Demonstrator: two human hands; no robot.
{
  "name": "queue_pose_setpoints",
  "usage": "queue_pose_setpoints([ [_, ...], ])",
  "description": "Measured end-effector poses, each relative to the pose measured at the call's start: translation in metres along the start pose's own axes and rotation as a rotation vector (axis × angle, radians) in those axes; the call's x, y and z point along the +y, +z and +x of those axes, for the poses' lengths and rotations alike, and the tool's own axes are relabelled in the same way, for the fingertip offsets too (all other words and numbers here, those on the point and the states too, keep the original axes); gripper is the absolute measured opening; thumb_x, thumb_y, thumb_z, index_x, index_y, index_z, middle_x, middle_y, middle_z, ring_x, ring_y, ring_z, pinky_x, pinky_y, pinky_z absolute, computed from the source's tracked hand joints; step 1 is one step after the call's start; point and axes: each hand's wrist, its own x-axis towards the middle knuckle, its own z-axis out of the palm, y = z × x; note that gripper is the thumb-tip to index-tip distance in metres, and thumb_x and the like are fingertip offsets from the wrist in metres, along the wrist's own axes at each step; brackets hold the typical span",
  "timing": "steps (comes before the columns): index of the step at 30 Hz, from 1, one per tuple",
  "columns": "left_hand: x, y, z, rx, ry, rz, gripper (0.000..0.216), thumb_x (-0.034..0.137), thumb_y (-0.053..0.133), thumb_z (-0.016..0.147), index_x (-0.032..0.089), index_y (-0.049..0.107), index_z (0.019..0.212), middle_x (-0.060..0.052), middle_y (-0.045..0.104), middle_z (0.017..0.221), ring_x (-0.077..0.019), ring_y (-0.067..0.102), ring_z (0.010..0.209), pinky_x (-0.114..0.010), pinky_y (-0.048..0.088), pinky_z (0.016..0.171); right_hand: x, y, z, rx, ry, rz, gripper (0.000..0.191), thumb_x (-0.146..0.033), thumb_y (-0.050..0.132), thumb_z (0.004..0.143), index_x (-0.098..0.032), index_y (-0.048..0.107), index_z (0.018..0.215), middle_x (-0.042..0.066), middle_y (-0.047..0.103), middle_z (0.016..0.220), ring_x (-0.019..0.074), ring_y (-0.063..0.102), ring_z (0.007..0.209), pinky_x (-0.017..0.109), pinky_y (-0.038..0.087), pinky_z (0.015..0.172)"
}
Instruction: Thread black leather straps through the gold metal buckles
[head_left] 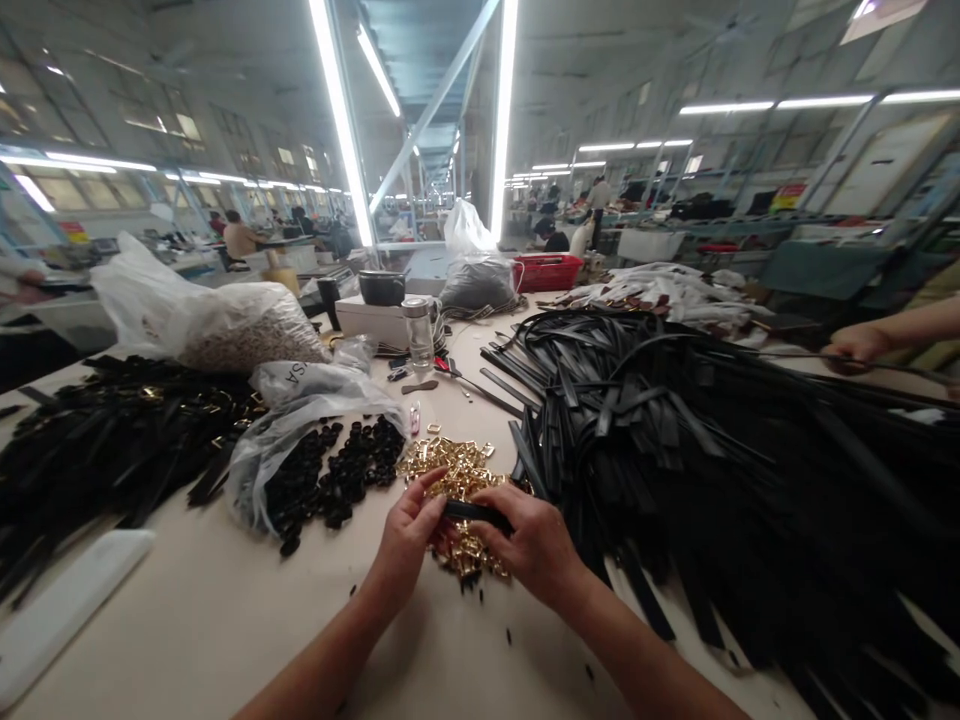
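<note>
Both hands are closed on one black strap [474, 512], held level between them over a heap of gold buckles [450, 458]. My left hand [411, 530] pinches its left end between thumb and fingers. On the other end, my right hand [534, 535] grips with its fingers curled over the strap. Whether a buckle sits on the strap is hidden by the fingers. Left of the buckles, small black loops [337, 475] spill from a clear plastic bag [259, 470]. To the right spreads a large pile of black straps [637, 420].
Finished-looking black straps with gold parts [127, 440] lie at the left, near a white board [75, 600]. Behind stand a bulging plastic bag [240, 325], a glass jar [420, 335], a black cup [382, 288] and a red basket [547, 272]. Another person's hand [859, 345] is at the right.
</note>
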Motion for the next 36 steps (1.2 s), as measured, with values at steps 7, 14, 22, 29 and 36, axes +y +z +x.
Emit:
queue_pose_setpoints([
  [7,-0.003,-0.002,0.001,-0.031,-0.047,-0.107,0.064,0.038,0.067,0.076,0.016,0.046,0.133,0.000,0.064,0.064,-0.0095,0.056,0.047,-0.018,0.040,0.044,-0.006,0.000,0.000,0.009,0.003,0.014,0.014,-0.029,0.058,0.086,-0.022,0.067,0.094,0.003,0.066,0.086,0.0154,0.061,0.079,0.024,0.045,0.074],
  [14,0.002,0.003,-0.003,-0.046,-0.108,-0.187,0.069,0.035,0.072,0.071,0.017,0.047,0.133,0.003,0.060,0.058,-0.0088,0.055,0.045,-0.016,0.038,0.041,-0.008,-0.002,-0.002,0.012,-0.047,-0.072,0.016,-0.029,0.055,0.088,-0.020,0.066,0.081,0.002,0.063,0.075,0.0129,0.058,0.071,0.021,0.040,0.067],
  [22,0.004,0.000,-0.005,-0.182,0.200,0.249,0.020,0.033,0.070,0.075,0.019,0.075,0.089,-0.007,0.068,0.085,-0.0190,0.063,0.078,-0.029,0.052,0.070,-0.006,-0.005,-0.005,-0.008,-0.109,-0.221,0.018,-0.026,0.051,0.090,-0.019,0.063,0.079,0.001,0.062,0.075,0.0118,0.057,0.067,0.022,0.034,0.061],
  [29,0.015,0.002,-0.007,-0.085,0.469,0.501,0.009,0.030,0.070,0.076,0.024,0.077,0.077,-0.009,0.065,0.098,-0.0238,0.060,0.093,-0.035,0.048,0.085,-0.007,-0.007,-0.006,-0.029,-0.141,-0.365,0.021,-0.027,0.049,0.091,-0.018,0.060,0.076,0.001,0.060,0.074,0.0114,0.053,0.062,0.025,0.029,0.057],
  [36,0.025,-0.006,-0.019,-0.671,0.050,0.311,0.047,0.059,0.057,0.077,0.018,0.071,0.060,-0.010,0.066,0.061,-0.0215,0.061,0.059,-0.034,0.049,0.062,0.001,-0.035,0.000,0.054,-0.014,-0.432,0.023,-0.029,0.047,0.092,-0.019,0.060,0.075,0.001,0.059,0.072,0.0111,0.052,0.058,0.026,0.027,0.055],
])
